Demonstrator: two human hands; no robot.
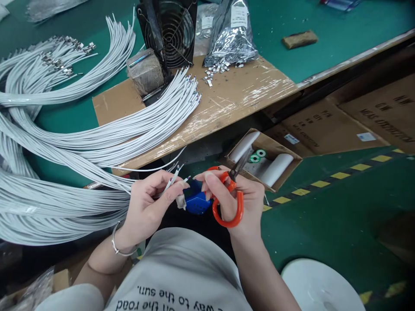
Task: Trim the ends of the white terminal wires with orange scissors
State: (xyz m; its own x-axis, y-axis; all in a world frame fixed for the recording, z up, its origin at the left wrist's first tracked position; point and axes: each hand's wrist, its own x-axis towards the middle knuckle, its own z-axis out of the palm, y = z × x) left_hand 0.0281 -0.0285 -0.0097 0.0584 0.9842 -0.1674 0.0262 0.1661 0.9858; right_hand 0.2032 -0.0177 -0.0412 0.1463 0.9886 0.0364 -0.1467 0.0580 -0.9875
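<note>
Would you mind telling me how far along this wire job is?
Done, seemingly: the far wires carry terminals. In hand: the left hand pinches one wire, the right hand holds scissors. Left: the bundle on the board shows bare ends.

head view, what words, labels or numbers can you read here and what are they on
"the sun," - upside down on the grey shirt
"way to the" and "the road" - the line below it in the picture, cut off by the frame edge
cardboard boxes - dark print, too blurred to read
bag label - too small to read
box sticker - too small to read
</note>
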